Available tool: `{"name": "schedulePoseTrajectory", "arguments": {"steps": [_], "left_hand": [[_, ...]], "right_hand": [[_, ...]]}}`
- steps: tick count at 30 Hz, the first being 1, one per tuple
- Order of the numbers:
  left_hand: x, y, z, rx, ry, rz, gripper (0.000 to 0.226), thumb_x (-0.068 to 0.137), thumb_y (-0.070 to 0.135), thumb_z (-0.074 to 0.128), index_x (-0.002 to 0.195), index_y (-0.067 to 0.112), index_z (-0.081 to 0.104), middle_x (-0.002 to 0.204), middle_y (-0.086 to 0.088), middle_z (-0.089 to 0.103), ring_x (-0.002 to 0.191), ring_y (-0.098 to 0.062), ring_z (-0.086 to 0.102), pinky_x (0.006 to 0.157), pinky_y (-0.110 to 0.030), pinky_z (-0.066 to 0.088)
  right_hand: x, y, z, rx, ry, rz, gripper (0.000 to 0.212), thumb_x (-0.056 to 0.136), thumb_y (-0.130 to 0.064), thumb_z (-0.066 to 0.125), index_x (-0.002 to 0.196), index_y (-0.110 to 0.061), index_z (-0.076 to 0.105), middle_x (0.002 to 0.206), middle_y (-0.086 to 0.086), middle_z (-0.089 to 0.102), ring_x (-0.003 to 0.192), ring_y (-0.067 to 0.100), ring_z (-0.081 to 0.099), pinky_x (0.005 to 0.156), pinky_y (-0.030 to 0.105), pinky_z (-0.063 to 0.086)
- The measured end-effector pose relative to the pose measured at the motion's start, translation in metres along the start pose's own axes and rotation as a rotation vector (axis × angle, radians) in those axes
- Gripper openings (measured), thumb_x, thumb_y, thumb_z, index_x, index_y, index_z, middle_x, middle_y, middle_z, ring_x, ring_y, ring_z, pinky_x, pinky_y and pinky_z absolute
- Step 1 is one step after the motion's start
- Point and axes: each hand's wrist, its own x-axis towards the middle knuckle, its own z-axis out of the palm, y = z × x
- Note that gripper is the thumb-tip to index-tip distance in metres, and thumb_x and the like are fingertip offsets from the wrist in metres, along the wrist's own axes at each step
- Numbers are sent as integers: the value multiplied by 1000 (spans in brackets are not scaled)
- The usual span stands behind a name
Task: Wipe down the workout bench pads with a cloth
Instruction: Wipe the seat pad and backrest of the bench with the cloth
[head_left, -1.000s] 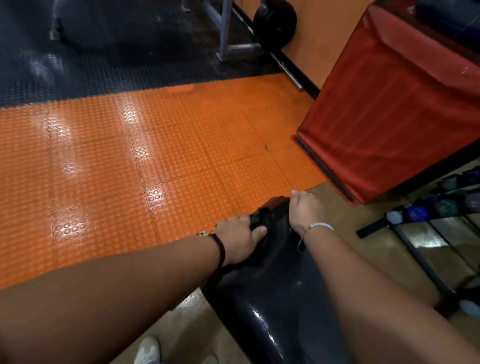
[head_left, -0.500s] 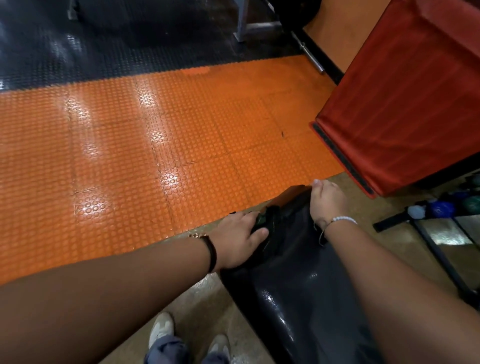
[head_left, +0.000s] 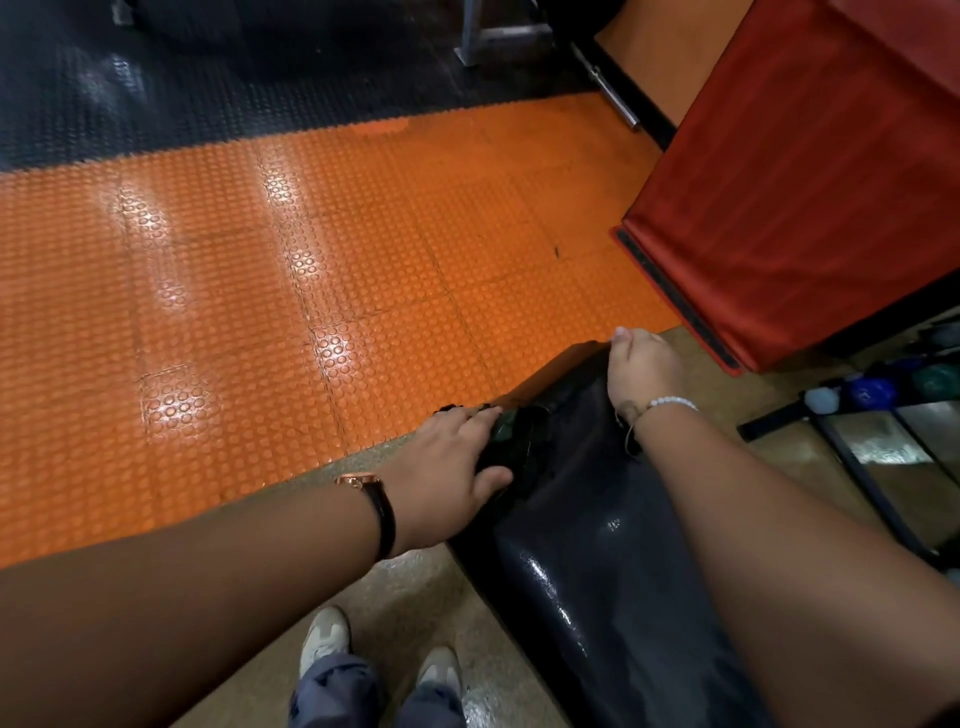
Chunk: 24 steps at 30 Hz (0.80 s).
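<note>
Left hand (head_left: 452, 467) grip flat on dark cloth (head_left: 511, 441), upon bench pad (head_left: 587, 519)

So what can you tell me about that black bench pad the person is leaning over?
The pad is long, black and glossy, like vinyl, with wet-looking shine on top. It runs from the lower right up toward the orange floor. The left hand presses a dark cloth flat against its far left edge. The right hand rests curled on the far end. Its frame is hidden.

I'm seeing an orange studded floor mat (head_left: 291, 291) lying beside a red padded box (head_left: 810, 197) (dumbbell rack (head_left: 883, 395) nearby).
</note>
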Motion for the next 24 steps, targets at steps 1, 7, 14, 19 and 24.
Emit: {"name": "schedulePoseTrajectory", "arguments": {"steps": [1,7,14,19,24], "left_hand": [[4,1,2,-18,-4,-35,63,96,45,43,149,17,22,144,-4,34,134,-21,27,110,-29,22],[58,39,11,6,45,-249,62,94,56,37,138,13,38,135,-12,44,126,-31,37,106,-39,29],[-2,2,14,-28,155,-32,66,94,47,46,148,15,25,143,-3,36,133,-19,29,111,-27,21],[-21,-9,28,-176,287,-142,54,95,44,41,140,14,40,134,0,45,128,-18,36,105,-27,26],[-44,-8,53,-319,494,-233,57,90,55,33,124,13,51,120,2,46,115,-13,38,93,-21,26]], "right_hand": [[0,0,0,0,6,-2,46,100,-28,24,116,-1,57,119,18,57,113,34,49,95,41,38],[-1,1,1,9,16,-6,46,100,-29,23,116,-4,57,119,17,57,112,33,50,93,41,39],[0,1,0,13,1,-7,47,100,-30,22,118,-3,57,121,17,56,112,33,49,92,39,38],[-1,0,0,5,-11,-10,47,100,-29,21,117,-2,56,121,18,55,112,34,49,90,38,37],[-2,-2,-6,-55,-20,-11,48,101,-27,20,119,2,53,122,21,54,112,36,49,90,38,37]]}}
